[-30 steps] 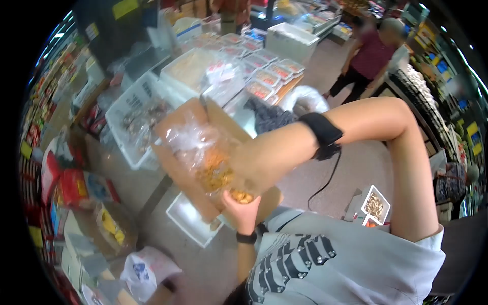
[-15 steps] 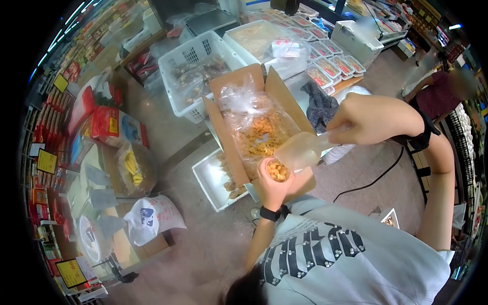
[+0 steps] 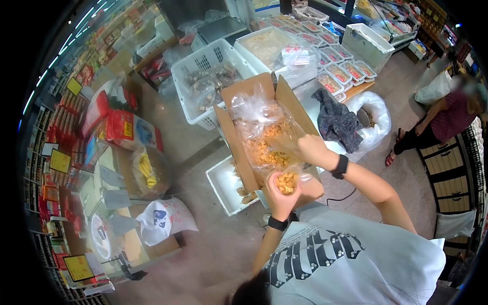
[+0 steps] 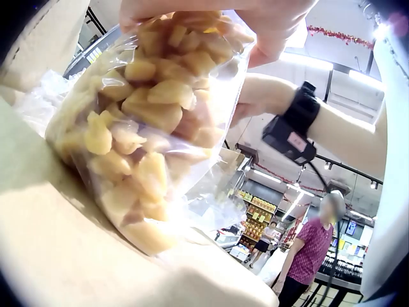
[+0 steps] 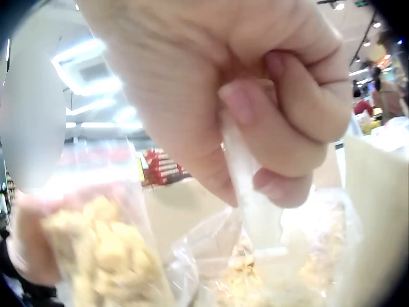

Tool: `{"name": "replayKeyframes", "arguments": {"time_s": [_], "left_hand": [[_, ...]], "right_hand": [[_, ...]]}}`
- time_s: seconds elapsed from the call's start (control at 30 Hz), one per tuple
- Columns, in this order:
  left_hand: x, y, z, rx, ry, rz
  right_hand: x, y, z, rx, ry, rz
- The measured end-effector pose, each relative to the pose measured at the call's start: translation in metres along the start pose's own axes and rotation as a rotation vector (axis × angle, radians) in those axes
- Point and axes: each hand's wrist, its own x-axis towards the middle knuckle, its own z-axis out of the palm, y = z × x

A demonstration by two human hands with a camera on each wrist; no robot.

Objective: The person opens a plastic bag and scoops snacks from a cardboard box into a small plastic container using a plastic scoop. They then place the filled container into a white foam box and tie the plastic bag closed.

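My left hand [image 3: 279, 202] grips a small clear plastic bag [image 4: 144, 115] near its top, and yellowish chunks of food fill much of it. The bag sits at the near end of an open cardboard box [image 3: 232, 145]. Inside the box, a clear plastic liner [image 3: 252, 108] holds more orange-yellow chunks [image 3: 269, 152]. My right hand [image 3: 316, 151] is over the box's right side, fingers curled round the handle of a translucent scoop [image 5: 249, 185]. The scoop's lower end points down toward the chunks and is blurred.
Behind the box stand a white plastic crate [image 3: 185, 94] and a white foam box [image 3: 254, 63]. A shallow white tray [image 3: 221, 190] lies low on the left. Dark crumpled plastic [image 3: 335, 122] is at the right. A person [image 3: 439, 117] stands in the aisle.
The right hand and scoop have moved from the small bag's mouth back over the box. The left hand still holds the bag, which looks fuller than a second ago.
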Motion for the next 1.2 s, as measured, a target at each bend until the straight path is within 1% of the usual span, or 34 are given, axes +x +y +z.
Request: {"name": "replayKeyframes", "arguments": {"time_s": [0.07, 0.13, 0.17, 0.23, 0.33, 0.37, 0.4, 0.43, 0.47, 0.57, 0.63, 0.67, 0.7, 0.8, 0.9, 1.0, 1.1, 1.13, 1.2], "left_hand": [[-0.001, 0.001, 0.0, -0.005, -0.008, -0.004], [0.0, 0.001, 0.0, -0.009, -0.001, 0.006], [0.0, 0.003, -0.001, -0.013, -0.007, -0.005], [0.0, 0.002, -0.001, -0.003, -0.013, 0.006], [0.002, 0.0, -0.001, 0.021, -0.003, 0.016], [0.002, -0.001, -0.001, 0.028, 0.0, 0.018], [0.002, -0.001, -0.002, 0.027, -0.007, 0.021], [0.003, -0.002, -0.002, 0.026, -0.013, 0.024], [0.005, -0.002, -0.001, 0.025, -0.014, 0.028], [0.002, -0.003, 0.001, 0.032, -0.014, 0.01], [0.004, -0.001, 0.001, 0.045, -0.016, 0.029], [0.005, 0.0, 0.001, 0.05, -0.016, 0.039], [0.006, 0.0, 0.002, 0.053, -0.016, 0.045], [0.009, 0.0, 0.001, 0.056, -0.024, 0.048], [0.008, 0.002, 0.001, 0.065, -0.044, 0.034], [0.011, 0.001, 0.002, 0.101, -0.037, 0.064], [0.011, 0.002, 0.003, 0.123, -0.042, 0.074], [0.011, 0.003, 0.003, 0.125, -0.046, 0.07], [0.01, 0.004, 0.006, 0.122, -0.05, 0.061]], "right_hand": [[0.025, 0.004, 0.044, -0.153, 0.08, -0.075], [0.044, 0.012, 0.094, -0.169, 0.14, -0.095], [0.047, 0.008, 0.097, -0.178, 0.168, -0.107], [0.035, 0.006, 0.102, -0.11, 0.068, -0.156], [0.006, 0.008, 0.084, -0.048, -0.061, -0.27], [-0.007, 0.007, 0.067, 0.04, -0.068, -0.342], [-0.011, 0.014, 0.072, 0.028, -0.099, -0.34], [-0.013, 0.02, 0.074, 0.044, -0.087, -0.247], [-0.012, 0.02, 0.064, 0.059, -0.075, -0.157], [0.0, 0.023, 0.086, 0.123, -0.041, -0.101], [-0.003, 0.02, 0.098, 0.176, -0.062, -0.204], [-0.004, 0.016, 0.095, 0.2, -0.072, -0.256], [-0.009, 0.016, 0.089, 0.246, -0.124, -0.274], [-0.011, 0.012, 0.075, 0.332, -0.174, -0.068], [-0.009, 0.008, 0.092, 0.381, -0.1, -0.181], [-0.012, 0.01, 0.087, 0.736, 0.053, -0.168], [-0.011, 0.023, 0.084, 0.863, -0.215, 0.147], [-0.012, 0.024, 0.089, 0.729, -0.171, 0.032], [-0.017, 0.023, 0.121, 0.457, -0.084, -0.194]]}}
